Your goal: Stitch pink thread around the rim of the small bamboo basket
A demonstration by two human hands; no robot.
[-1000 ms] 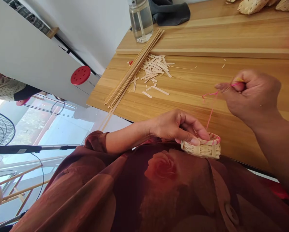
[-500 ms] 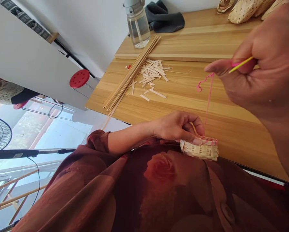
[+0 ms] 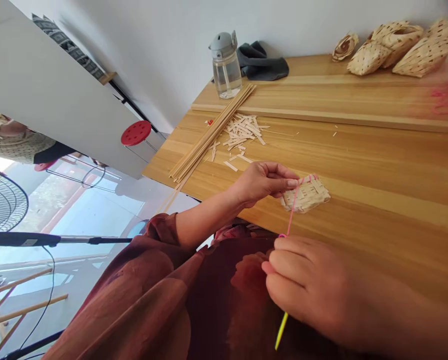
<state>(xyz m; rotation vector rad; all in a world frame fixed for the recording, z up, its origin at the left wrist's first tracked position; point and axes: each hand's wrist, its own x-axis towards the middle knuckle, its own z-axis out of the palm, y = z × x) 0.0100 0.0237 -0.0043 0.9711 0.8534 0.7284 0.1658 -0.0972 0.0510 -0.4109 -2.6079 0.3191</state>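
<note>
My left hand (image 3: 267,184) pinches the edge of a small woven basket (image 3: 310,194) of pale strips, held tilted over the front of the table. Pink yarn (image 3: 293,207) is stitched along the basket's upper rim and runs down taut to my right hand (image 3: 306,282). That hand is closed in a fist around the yarn, in front of my chest. A yellow needle-like stick (image 3: 281,331) juts out below the fist; its other end is hidden by the fingers.
The wooden table (image 3: 377,155) bears a bundle of thin strips (image 3: 212,135), a pile of cut pieces (image 3: 242,130), a water bottle (image 3: 226,72), a dark cloth (image 3: 263,62) and several woven pieces (image 3: 370,56). A red stool (image 3: 136,133) stands left; a person sits beyond.
My right hand has swung down from the upper right to my chest, drawing the yarn toward me. The basket has been raised and moved forward over the table in my left hand.
</note>
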